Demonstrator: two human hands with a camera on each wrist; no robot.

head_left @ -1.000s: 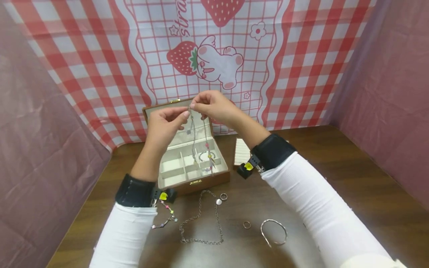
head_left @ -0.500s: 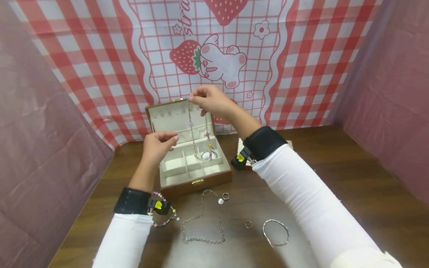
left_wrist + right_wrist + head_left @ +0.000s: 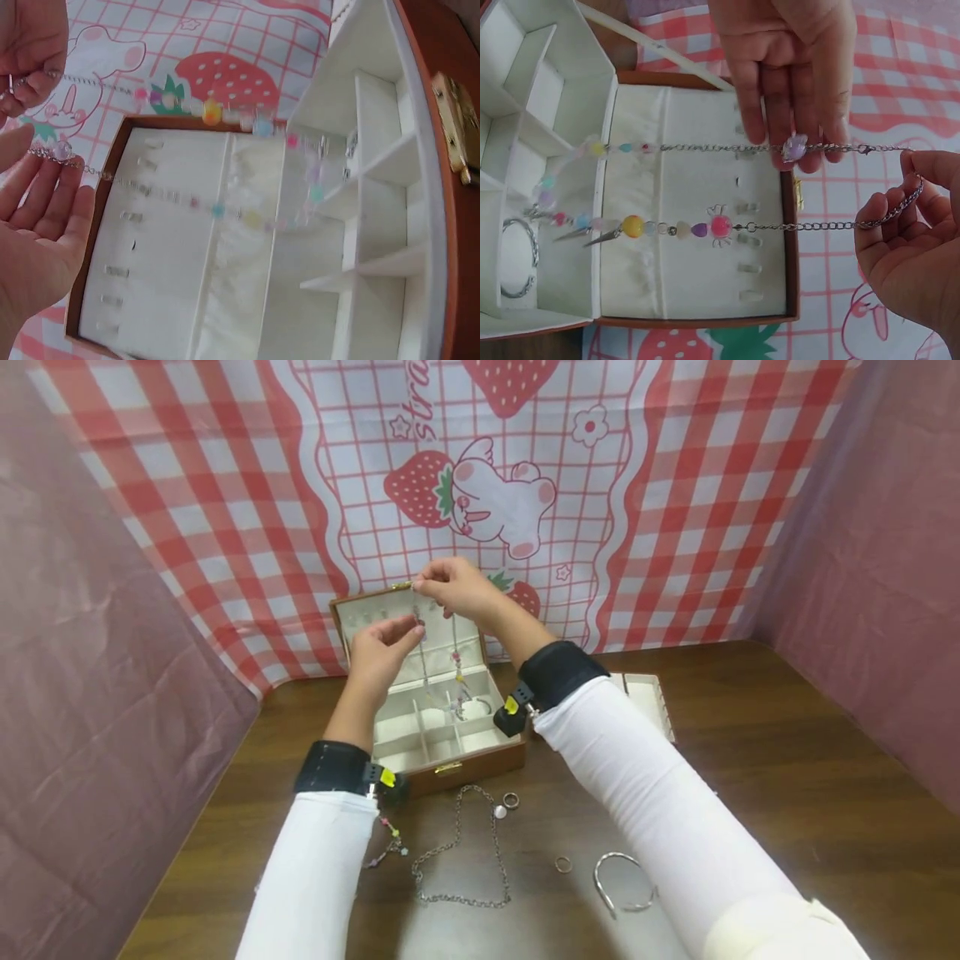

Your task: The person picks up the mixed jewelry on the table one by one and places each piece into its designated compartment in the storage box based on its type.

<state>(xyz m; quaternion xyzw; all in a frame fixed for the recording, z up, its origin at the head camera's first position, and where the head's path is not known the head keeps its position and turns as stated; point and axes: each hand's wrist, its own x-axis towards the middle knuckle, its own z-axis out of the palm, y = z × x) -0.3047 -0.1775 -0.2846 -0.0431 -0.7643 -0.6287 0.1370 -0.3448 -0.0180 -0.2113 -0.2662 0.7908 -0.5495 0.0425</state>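
My right hand (image 3: 461, 589) pinches the chain of a beaded necklace (image 3: 634, 226) and holds it up before the raised lid. Pastel beads, a pink spider-like bead and silver spikes hang from it over the compartments. My left hand (image 3: 378, 656) is just lower and to the left. Its extended fingers touch one strand, beside a lilac charm (image 3: 795, 148) near the clasp. Beneath is an open brown jewelry box (image 3: 480, 766) with a cream lining and a row of small holders (image 3: 750, 267) inside its lid. A silver bangle (image 3: 532, 255) lies in one compartment.
On the wooden table lie a silver chain necklace (image 3: 465, 902), two rings, one large (image 3: 511, 801) and one small (image 3: 563, 864), a twisted cuff bangle (image 3: 597, 881) and a beaded bracelet (image 3: 395, 832). A cream tray (image 3: 648, 697) is partly hidden behind my right arm.
My left hand moved down and left off the chain, then came back up to touch a strand. My right hand shifted slightly left with the necklace, and its arm uncovers more of the tray.
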